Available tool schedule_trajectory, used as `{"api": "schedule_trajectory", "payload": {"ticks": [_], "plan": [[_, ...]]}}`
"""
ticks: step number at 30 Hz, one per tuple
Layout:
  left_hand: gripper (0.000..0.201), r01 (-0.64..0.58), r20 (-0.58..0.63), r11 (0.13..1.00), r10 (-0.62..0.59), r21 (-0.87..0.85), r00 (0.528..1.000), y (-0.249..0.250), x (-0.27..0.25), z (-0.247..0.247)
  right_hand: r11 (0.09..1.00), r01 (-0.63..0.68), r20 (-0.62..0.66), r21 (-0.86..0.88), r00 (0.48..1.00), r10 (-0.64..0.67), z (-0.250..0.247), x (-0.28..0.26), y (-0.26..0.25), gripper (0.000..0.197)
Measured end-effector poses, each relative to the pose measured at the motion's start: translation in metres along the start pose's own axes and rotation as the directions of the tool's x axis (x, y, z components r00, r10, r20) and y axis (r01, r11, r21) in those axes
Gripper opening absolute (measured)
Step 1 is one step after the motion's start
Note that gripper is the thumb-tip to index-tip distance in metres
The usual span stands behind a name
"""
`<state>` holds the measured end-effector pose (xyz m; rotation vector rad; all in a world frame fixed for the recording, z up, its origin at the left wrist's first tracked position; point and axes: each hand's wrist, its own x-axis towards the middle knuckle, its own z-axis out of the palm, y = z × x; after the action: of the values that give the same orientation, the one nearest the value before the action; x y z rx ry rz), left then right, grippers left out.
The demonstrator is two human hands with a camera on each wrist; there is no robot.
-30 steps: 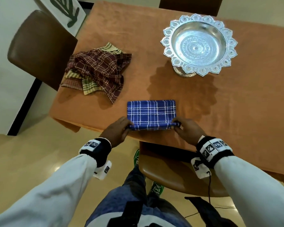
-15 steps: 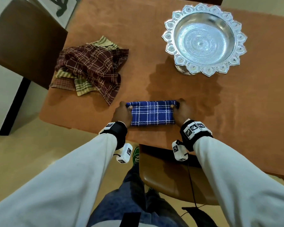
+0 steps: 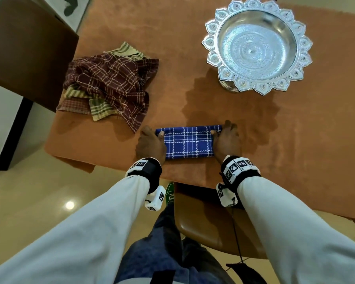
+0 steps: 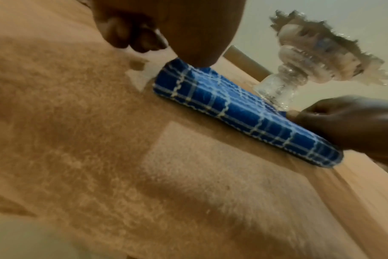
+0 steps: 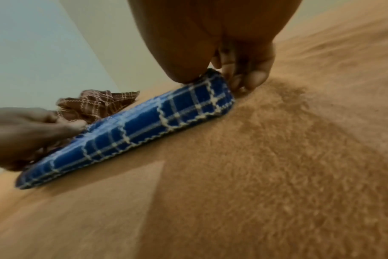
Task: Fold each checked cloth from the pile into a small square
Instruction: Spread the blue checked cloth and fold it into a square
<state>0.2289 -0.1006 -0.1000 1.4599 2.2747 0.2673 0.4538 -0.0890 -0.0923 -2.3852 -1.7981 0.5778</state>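
Observation:
A blue checked cloth (image 3: 188,142) lies folded into a narrow strip near the front edge of the orange table (image 3: 295,130). My left hand (image 3: 152,141) pinches its far left corner with the thumb on top. At the far right corner my right hand (image 3: 225,138) pinches the cloth the same way. The left wrist view shows the blue cloth (image 4: 244,113) under my left thumb, and in the right wrist view the cloth (image 5: 144,126) sits between my right thumb and curled fingers. A pile of maroon, green and red checked cloths (image 3: 111,87) lies at the table's left.
An ornate silver pedestal bowl (image 3: 256,44) stands at the back right of the table. A brown chair (image 3: 25,48) is off the table's left side, and another chair seat (image 3: 203,218) is tucked under the front edge.
Both hands have carried the cloth's near edge away from me and laid it on the far edge, halving the cloth into a narrower strip.

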Motion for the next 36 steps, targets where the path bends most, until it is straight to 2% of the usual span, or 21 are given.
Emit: {"api": "schedule_trajectory", "payload": {"ticks": [1, 2, 3, 4, 5, 6, 7, 11, 15, 17, 19, 20, 21, 22, 23, 25, 28, 31, 33, 34, 36], "plan": [[0.038, -0.155, -0.074, 0.988, 0.156, 0.023, 0.985, 0.001, -0.003, 0.002, 0.994, 0.072, -0.029, -0.078, 0.997, -0.075, -0.002, -0.005, -0.006, 0.052], [0.039, -0.344, -0.106, 0.936, 0.351, 0.078, 0.930, 0.003, -0.006, 0.007, 0.969, 0.195, -0.013, -0.153, 0.980, -0.199, -0.001, -0.011, -0.013, 0.057], [0.042, -0.523, -0.067, 0.838, 0.537, 0.155, 0.841, 0.005, -0.010, 0.015, 0.917, 0.345, 0.075, -0.203, 0.939, -0.336, 0.002, -0.017, -0.020, 0.060], [0.048, -0.660, 0.032, 0.715, 0.672, 0.232, 0.740, 0.006, -0.014, 0.025, 0.856, 0.469, 0.198, -0.218, 0.880, -0.432, 0.010, -0.022, -0.026, 0.062], [0.054, -0.727, 0.145, 0.625, 0.722, 0.284, 0.677, 0.005, -0.017, 0.033, 0.813, 0.537, 0.316, -0.226, 0.830, -0.461, 0.019, -0.025, -0.028, 0.063], [0.059, -0.742, 0.231, 0.594, 0.710, 0.310, 0.665, 0.002, -0.016, 0.039, 0.790, 0.562, 0.395, -0.243, 0.802, -0.449, 0.027, -0.024, -0.026, 0.064], [0.064, -0.735, 0.270, 0.597, 0.687, 0.321, 0.675, -0.004, -0.014, 0.041, 0.782, 0.573, 0.426, -0.245, 0.789, -0.444, 0.033, -0.020, -0.021, 0.067], [0.077, -0.683, 0.290, 0.635, 0.620, 0.361, 0.729, -0.039, -0.001, 0.030, 0.670, 0.665, 0.475, -0.329, 0.730, -0.491, 0.028, -0.001, 0.018, 0.084], [0.076, -0.628, 0.289, 0.674, 0.558, 0.390, 0.778, -0.065, 0.008, 0.010, 0.613, 0.691, 0.527, -0.384, 0.709, -0.469, 0.009, 0.012, 0.041, 0.089], [0.072, -0.632, 0.327, 0.679, 0.541, 0.374, 0.775, -0.063, 0.009, -0.001, 0.623, 0.679, 0.515, -0.388, 0.720, -0.465, 0.004, 0.012, 0.034, 0.085], [0.066, -0.584, 0.274, 0.759, 0.519, 0.288, 0.809, -0.050, 0.005, -0.010, 0.711, 0.628, 0.475, -0.317, 0.754, -0.454, -0.003, 0.010, 0.022, 0.071], [0.059, -0.519, 0.204, 0.828, 0.483, 0.210, 0.852, -0.041, 0.003, -0.013, 0.762, 0.594, 0.441, -0.258, 0.774, -0.454, -0.009, 0.012, 0.018, 0.065], [0.052, -0.413, 0.145, 0.903, 0.395, 0.118, 0.907, -0.030, 0.001, -0.014, 0.794, 0.567, 0.397, -0.218, 0.795, -0.458, -0.014, 0.015, 0.017, 0.063], [0.048, -0.266, 0.138, 0.963, 0.260, 0.030, 0.956, -0.021, 0.000, -0.014, 0.815, 0.543, 0.356, -0.201, 0.816, -0.456, -0.018, 0.018, 0.017, 0.062], [0.047, -0.107, 0.178, 0.994, 0.111, -0.027, 0.978, -0.013, -0.001, -0.014, 0.834, 0.518, 0.339, -0.191, 0.832, -0.439, -0.021, 0.020, 0.017, 0.061], [0.056, 0.116, 0.279, 0.992, -0.096, -0.056, 0.955, 0.003, -0.003, -0.013, 0.875, 0.453, 0.378, -0.168, 0.850, -0.368, -0.024, 0.024, 0.016, 0.055], [0.060, 0.249, 0.358, 0.966, -0.212, -0.062, 0.910, 0.016, 0.002, -0.016, 0.936, 0.343, 0.408, -0.083, 0.868, -0.283, -0.024, 0.031, 0.011, 0.044], [0.035, 0.191, 0.448, 0.981, -0.155, -0.036, 0.881, 0.018, 0.012, -0.026, 0.967, 0.256, 0.365, 0.015, 0.899, -0.243, -0.026, 0.029, 0.007, 0.015], [0.013, 0.128, 0.470, 0.985, -0.059, -0.116, 0.881, 0.024, 0.018, -0.041, 0.981, 0.165, 0.342, 0.099, 0.920, -0.189, -0.030, 0.026, 0.009, 0.014], [0.015, 0.090, 0.429, 0.982, -0.011, -0.164, 0.903, 0.029, 0.023, -0.047, 0.980, 0.105, 0.347, 0.169, 0.924, -0.159, -0.033, 0.022, 0.010, 0.016], [0.019, 0.031, 0.273, 0.959, 0.049, -0.282, 0.961, 0.041, 0.035, -0.057, 0.937, -0.020, 0.383, 0.349, 0.916, -0.123, -0.038, 0.011, 0.012, 0.020]]}}
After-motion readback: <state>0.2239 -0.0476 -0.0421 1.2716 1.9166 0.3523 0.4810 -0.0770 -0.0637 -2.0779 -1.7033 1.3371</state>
